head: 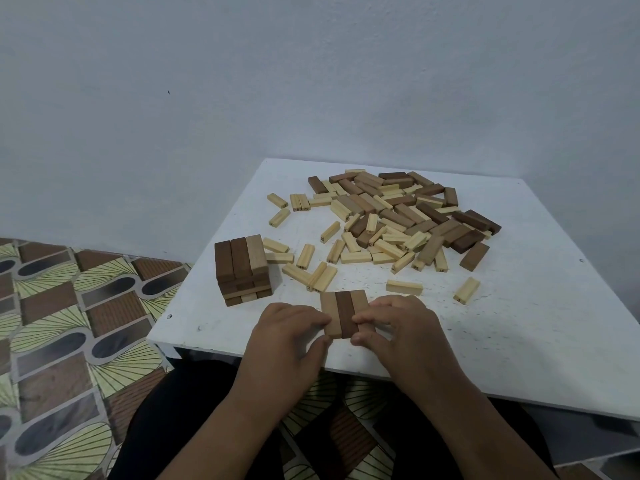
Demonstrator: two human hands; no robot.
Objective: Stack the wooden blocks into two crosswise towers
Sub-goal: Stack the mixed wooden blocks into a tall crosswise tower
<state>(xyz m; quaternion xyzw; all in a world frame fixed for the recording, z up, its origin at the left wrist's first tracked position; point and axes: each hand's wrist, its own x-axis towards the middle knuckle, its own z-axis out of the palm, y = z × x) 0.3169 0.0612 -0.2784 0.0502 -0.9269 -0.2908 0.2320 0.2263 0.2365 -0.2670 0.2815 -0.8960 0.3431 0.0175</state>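
Note:
A crosswise tower (243,270) of brown and tan blocks stands several layers high at the table's left side. Near the front edge lies a flat row of three blocks (343,311), tan, dark brown, tan, side by side. My left hand (289,336) presses against the row's left side and my right hand (398,327) against its right side, fingertips touching the blocks at their near ends. A big loose pile of blocks (405,216) lies at the back of the table, with pale small blocks scattered in front of it.
The white square table (519,323) stands against a pale wall. Loose pale blocks (404,286) (466,290) lie just behind my right hand. A patterned floor mat (69,323) lies to the left and below.

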